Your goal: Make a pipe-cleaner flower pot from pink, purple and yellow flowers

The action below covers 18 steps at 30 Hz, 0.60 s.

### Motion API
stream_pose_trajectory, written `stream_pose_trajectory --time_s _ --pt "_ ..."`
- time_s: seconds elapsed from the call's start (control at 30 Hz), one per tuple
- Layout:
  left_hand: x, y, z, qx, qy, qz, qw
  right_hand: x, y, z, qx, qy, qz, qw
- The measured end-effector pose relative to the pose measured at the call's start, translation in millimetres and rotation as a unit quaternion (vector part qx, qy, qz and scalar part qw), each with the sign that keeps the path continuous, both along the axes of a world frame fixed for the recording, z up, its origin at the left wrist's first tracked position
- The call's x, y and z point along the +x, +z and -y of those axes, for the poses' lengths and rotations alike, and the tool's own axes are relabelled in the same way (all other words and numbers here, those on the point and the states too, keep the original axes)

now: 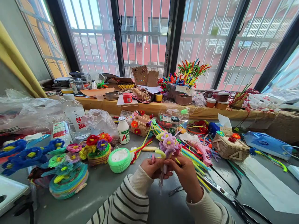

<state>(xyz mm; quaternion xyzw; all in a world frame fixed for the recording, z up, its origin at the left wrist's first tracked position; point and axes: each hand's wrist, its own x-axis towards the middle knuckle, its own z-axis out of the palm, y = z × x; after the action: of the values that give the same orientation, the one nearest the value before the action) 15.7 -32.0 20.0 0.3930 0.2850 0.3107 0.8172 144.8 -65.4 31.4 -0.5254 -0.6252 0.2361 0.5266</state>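
Observation:
A small bouquet of pipe-cleaner flowers (168,143) in pink, purple and yellow stands upright between both my hands, near the table's front middle. My left hand (153,168) is closed on the bundled stems from the left. From the right, my right hand (185,172) pinches the same stems just under the blooms. Loose stem ends hang down below my fingers. Striped sleeves cover both forearms.
A green tape roll (119,159), a small white bottle (123,130), a pink glue gun (202,150), scissors (224,191) and loose pipe cleaners lie around my hands. Stacked flower coasters (67,182) sit left, a woven box (230,147) right, a cluttered shelf behind.

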Motion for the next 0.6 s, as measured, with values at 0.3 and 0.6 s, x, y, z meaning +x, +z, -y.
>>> stream_pose_trajectory --time_s 0.3,0.6 --pt "9.6 -8.7 -3.0 -0.008 0.0 0.078 0.997 0.9 3.9 5.9 0.047 -0.024 0.07 0.996" --pt "5.2 -4.9 -4.6 0.013 0.022 0.071 0.997 -2.3 4.3 2.0 0.038 0.021 0.053 0.998"
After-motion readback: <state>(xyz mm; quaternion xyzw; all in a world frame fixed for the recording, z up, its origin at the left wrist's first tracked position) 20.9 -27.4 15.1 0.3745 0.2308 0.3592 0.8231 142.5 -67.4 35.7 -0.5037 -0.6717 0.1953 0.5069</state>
